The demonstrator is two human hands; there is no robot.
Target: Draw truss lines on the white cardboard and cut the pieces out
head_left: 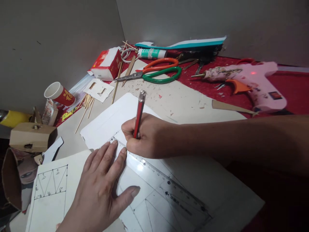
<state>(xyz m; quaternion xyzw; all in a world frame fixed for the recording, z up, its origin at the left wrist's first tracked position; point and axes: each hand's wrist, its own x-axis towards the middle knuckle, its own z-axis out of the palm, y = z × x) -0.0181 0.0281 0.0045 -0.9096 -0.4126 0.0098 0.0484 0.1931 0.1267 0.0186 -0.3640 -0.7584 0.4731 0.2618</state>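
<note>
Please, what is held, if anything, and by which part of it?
The right hand holds the red writing tool by its lower part; the left hand rests on the clear ruler, not gripping it.

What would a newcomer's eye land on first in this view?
Probably the pink glue gun with its glowing red light, lying on the red surface at the right. Next come the scissors with one orange and one green handle, near the top middle. In the centre, the right grip holds a red writing tool beside the clear ruler, on which the left grip rests its fingers.
</note>
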